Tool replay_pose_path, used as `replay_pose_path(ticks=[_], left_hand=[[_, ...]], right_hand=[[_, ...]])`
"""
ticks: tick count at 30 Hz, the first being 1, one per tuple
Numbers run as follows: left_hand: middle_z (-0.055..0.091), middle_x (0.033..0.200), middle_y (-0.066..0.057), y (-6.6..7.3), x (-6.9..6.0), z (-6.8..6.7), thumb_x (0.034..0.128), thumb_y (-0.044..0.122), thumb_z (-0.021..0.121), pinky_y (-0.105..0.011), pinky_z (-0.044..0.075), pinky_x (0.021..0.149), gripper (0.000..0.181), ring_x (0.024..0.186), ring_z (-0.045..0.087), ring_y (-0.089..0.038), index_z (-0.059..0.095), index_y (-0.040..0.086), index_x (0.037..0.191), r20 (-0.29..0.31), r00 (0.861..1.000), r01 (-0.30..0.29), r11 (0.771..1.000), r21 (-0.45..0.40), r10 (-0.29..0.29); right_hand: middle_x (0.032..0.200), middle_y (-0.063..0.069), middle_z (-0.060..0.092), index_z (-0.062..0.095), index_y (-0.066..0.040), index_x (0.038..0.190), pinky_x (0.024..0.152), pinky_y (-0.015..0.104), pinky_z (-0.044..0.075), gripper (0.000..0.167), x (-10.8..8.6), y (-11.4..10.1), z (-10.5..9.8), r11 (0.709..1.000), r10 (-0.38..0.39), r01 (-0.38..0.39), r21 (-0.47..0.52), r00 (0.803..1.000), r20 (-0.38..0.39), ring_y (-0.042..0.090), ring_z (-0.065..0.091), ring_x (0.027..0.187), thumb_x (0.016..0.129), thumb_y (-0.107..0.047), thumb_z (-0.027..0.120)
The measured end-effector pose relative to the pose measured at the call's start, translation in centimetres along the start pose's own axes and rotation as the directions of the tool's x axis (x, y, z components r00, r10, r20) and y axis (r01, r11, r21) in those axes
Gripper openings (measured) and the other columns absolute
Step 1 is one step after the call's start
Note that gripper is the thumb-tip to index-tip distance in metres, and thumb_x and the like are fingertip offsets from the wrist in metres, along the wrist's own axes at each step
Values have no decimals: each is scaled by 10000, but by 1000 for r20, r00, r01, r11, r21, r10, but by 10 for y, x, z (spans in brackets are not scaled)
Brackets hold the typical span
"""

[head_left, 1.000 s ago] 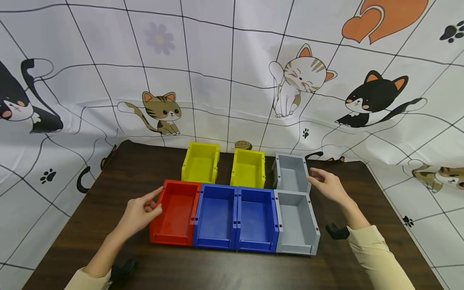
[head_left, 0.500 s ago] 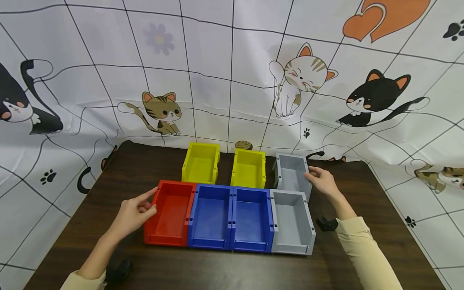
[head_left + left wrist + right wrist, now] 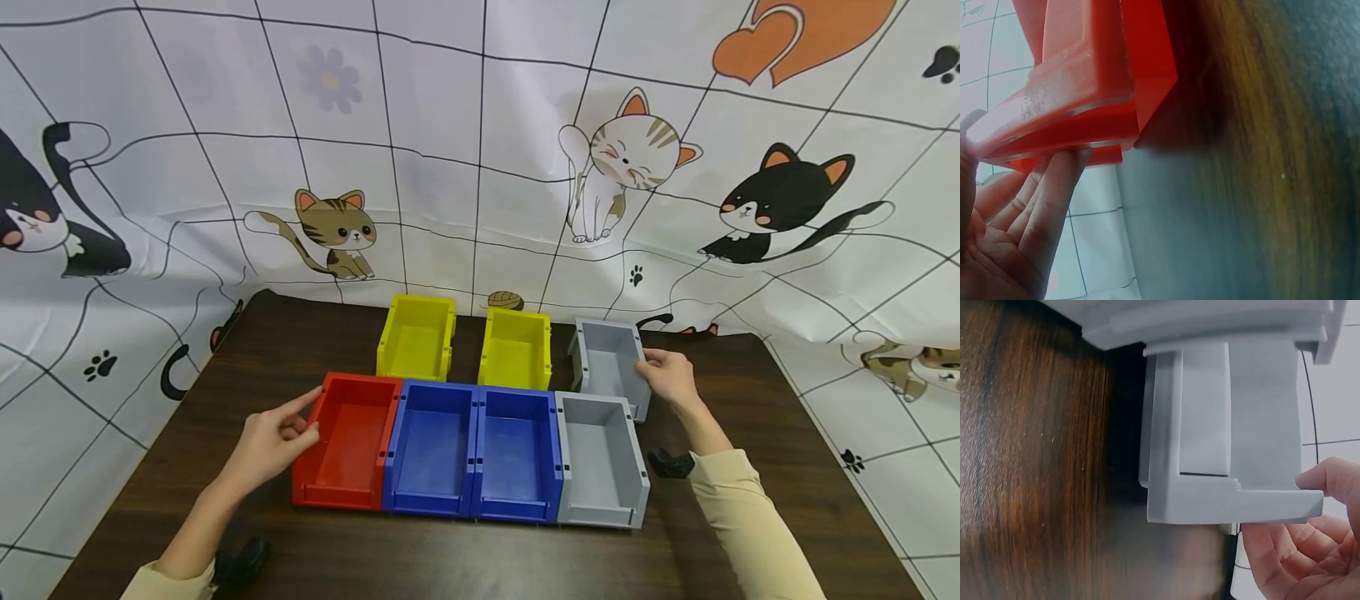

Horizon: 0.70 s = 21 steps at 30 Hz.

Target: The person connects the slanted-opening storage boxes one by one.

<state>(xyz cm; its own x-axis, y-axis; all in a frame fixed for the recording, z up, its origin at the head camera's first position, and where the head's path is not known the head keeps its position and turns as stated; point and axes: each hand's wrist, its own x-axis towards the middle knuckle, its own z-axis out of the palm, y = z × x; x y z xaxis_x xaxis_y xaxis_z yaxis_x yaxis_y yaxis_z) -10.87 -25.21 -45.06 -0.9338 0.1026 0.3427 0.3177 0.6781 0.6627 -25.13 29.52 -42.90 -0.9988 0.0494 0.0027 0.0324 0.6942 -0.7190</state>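
The left hand (image 3: 262, 446) pinches the left side wall of the red bin (image 3: 348, 442); in the left wrist view, fingers lie against the outside of that wall (image 3: 1069, 69) and the thumb is at its rim. At the back right, the right hand (image 3: 671, 383) grips the right wall of the rear grey bin (image 3: 609, 362). The right wrist view has the thumb (image 3: 1322, 478) at the bin's inner side and the other fingers outside. Side by side with the red bin stand two blue bins (image 3: 431, 450), (image 3: 516, 454) and a front grey bin (image 3: 600, 454).
Behind the front row stand two separate yellow bins (image 3: 416, 337), (image 3: 516, 350), with dark tabletop (image 3: 300, 333) showing around them. A white cloth printed with cats (image 3: 442, 200) hangs along the back and sides of the table.
The joined front row has slid left, with the left hand at the red bin. The right hand has closed on the rear grey bin's wall, and that bin has shifted slightly right.
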Motion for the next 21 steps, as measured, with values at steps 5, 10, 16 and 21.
replay_pose_path(ticks=[5, 10, 16, 21], left_hand=[[561, 640, -16, -1, -1, -1, 772, -38, 642, -224, 430, 450, 488, 471, 451, -19, 571, -38, 1254, 8, 1000, 30, 1000, 1, -30], [564, 642, -19, -2, -1, -4, 777, -33, 645, -223, 426, 449, 486, 469, 451, -22, 572, -30, 1257, 9, 999, 41, 999, -1, -41], [566, 643, -14, -4, -1, -8, 769, -37, 659, -211, 434, 453, 484, 478, 462, -19, 584, -26, 1247, -6, 999, 32, 999, 19, -32], [566, 647, -20, -6, -2, -11, 773, -29, 658, -216, 432, 454, 483, 483, 463, -25, 583, -22, 1250, -8, 999, 50, 998, 33, -50]], right_hand=[[1007, 308, 632, 530, 152, 1223, 561, 197, 464, 404, -5, 6, -9, 1000, 0, -1, -19, 999, -33, 273, 655, 780, 884, -68, 523], [983, 302, 639, 546, 160, 1196, 533, 170, 444, 390, -12, 14, -25, 999, -1, -3, -46, 996, -88, 90, 608, 671, 866, -49, 527], [988, 312, 632, 546, 162, 1193, 512, 140, 433, 388, -24, 22, -48, 999, 5, -12, -44, 988, -153, -31, 547, 603, 865, -44, 525], [964, 298, 644, 560, 155, 1181, 497, 144, 432, 385, -35, 26, -66, 998, 10, -22, -58, 982, -188, -70, 523, 569, 861, -56, 528]])
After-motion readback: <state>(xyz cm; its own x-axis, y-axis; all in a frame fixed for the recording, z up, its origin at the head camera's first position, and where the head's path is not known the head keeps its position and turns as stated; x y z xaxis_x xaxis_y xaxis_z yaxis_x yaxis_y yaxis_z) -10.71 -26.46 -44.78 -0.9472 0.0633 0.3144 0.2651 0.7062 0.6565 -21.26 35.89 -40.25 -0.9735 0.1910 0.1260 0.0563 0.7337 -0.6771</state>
